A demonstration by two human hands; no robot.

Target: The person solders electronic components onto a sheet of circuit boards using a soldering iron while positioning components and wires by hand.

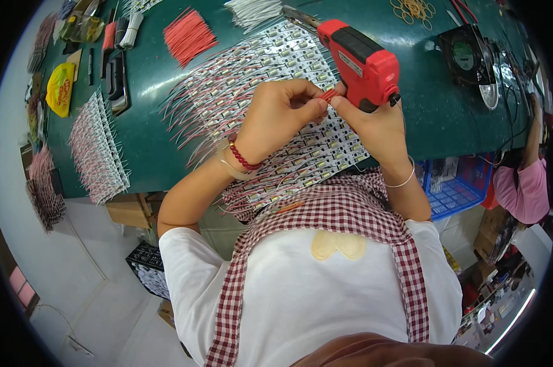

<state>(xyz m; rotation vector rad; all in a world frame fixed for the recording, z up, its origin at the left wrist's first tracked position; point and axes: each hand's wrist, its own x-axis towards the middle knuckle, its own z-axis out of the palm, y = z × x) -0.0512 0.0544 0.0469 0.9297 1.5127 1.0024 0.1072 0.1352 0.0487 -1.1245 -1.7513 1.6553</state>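
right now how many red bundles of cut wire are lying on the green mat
1: the loose red wire bundle at the top of the green mat, left of the red tool. Others may be hidden among the strips.

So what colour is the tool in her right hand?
Red with black parts, the gun-shaped tool in the right hand; head view.

Green bench (448,116), wired white strips (289,67), red wires (188,35), probably a fan (467,56)

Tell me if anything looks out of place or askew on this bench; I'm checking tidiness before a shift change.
One thing: the sheet of small white circuit boards with red and white leads overhangs the green table's near edge onto the person's checked apron. Nothing looks spilled or damaged.
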